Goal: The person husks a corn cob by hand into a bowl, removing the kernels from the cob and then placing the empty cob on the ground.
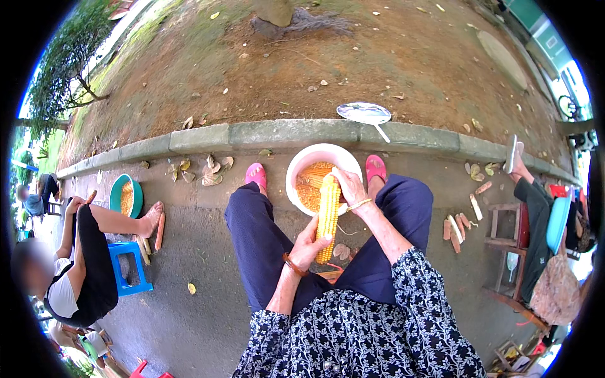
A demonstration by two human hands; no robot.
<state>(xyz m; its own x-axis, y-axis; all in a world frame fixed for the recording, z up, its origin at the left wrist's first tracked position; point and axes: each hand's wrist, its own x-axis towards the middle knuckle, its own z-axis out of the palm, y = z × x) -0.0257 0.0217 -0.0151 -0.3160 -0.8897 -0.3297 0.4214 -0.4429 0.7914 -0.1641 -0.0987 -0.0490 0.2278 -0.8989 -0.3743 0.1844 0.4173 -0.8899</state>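
Note:
My left hand is closed around the lower part of a yellow corn cob, with a brown bangle on that wrist. At the cob's upper end, my right hand grips its side; a gold-coloured bracelet circles the wrist. The cob is tilted nearly upright in the picture, its kernels mostly in place, with a paler stretch near the top. Beneath its upper end stands a white basin between my feet, holding loose kernels and some corn cobs. My hands and the cob hide part of the basin.
A stone kerb runs beyond the basin, with a hand fan on it. At left, a person sits beside a teal basin and a blue stool. Stripped cobs lie at right, near wooden stools and another seated person.

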